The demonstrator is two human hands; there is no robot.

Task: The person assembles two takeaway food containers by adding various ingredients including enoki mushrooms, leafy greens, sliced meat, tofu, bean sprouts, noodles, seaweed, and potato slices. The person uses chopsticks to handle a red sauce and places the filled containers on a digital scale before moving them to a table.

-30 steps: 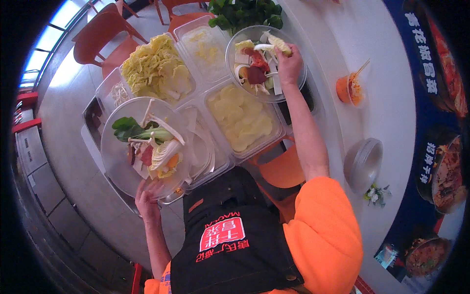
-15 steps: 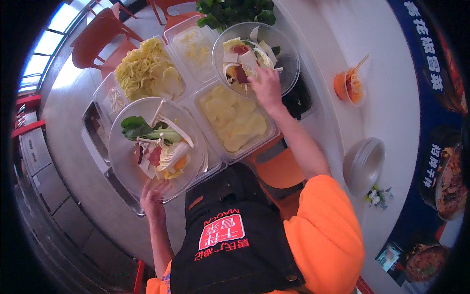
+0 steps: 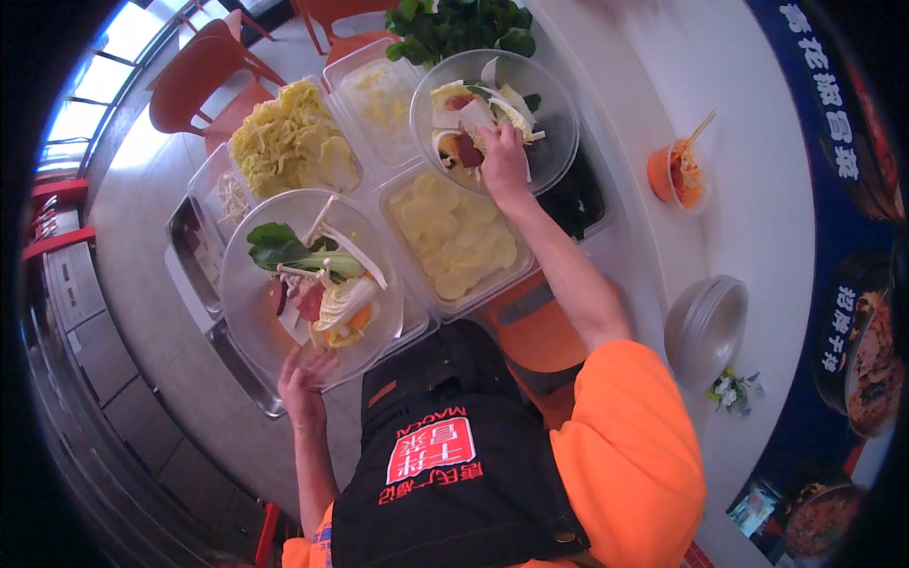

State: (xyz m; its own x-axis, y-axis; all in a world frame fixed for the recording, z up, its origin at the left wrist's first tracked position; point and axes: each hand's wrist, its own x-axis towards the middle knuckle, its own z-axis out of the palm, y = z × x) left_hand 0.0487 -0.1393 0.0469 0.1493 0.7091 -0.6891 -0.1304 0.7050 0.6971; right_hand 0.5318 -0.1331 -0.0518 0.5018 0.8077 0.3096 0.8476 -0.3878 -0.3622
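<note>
My left hand (image 3: 303, 379) grips the near rim of a clear plastic bowl (image 3: 248, 327) that holds leafy greens, white stalks, cabbage and red slices. My right hand (image 3: 502, 156) reaches into a second clear bowl (image 3: 561, 123) further away, above the food trays. Its fingers are curled over white and red food pieces in that bowl. Both arms come out of orange sleeves, and a black apron (image 3: 445, 445) hangs below them.
Clear trays lie between the bowls: sliced potato (image 3: 454, 237), yellow strips (image 3: 289, 142) and pale shreds (image 3: 379, 95), with leafy greens (image 3: 464, 24) behind. On the white counter at the right stand an orange cup with chopsticks (image 3: 677, 175) and stacked grey bowls (image 3: 705, 327). Orange chairs (image 3: 204, 80) stand at far left.
My right hand has moved from the far bowl's right rim to its near side, onto the food. The left hand still holds its bowl, now a little further right.
</note>
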